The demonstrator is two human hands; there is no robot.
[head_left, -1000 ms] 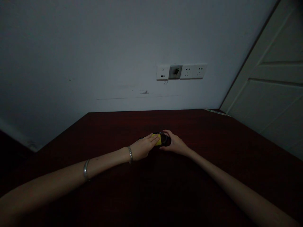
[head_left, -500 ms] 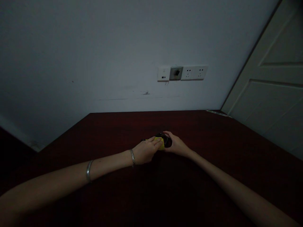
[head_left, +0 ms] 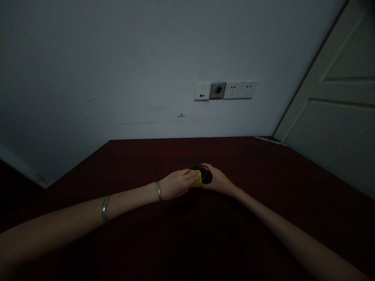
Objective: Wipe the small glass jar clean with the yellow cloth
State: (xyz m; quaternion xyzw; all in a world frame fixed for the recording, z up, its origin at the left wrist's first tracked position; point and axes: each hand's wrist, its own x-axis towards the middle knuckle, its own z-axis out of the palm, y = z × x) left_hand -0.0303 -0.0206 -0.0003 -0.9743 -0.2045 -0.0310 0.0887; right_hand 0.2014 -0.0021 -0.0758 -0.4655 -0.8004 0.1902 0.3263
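Note:
The room is dim. A small dark round object (head_left: 206,175) rests on the dark red-brown table (head_left: 263,187), and my right hand (head_left: 219,182) is wrapped round its right side. My left hand (head_left: 176,183) presses a small yellow piece (head_left: 198,180), perhaps a cloth or sponge, against the object's left side with closed fingers. A bracelet circles my left wrist and another sits further up that forearm. What the dark object is cannot be made out.
A row of white wall sockets with one grey plate (head_left: 225,90) is on the white wall behind the table. A pale panelled door (head_left: 336,105) stands at the right. A thin light strip (head_left: 269,139) lies at the table's far right corner.
My left hand has shifted the yellow piece slightly back and forth along the dark object. My right hand has stayed on the object.

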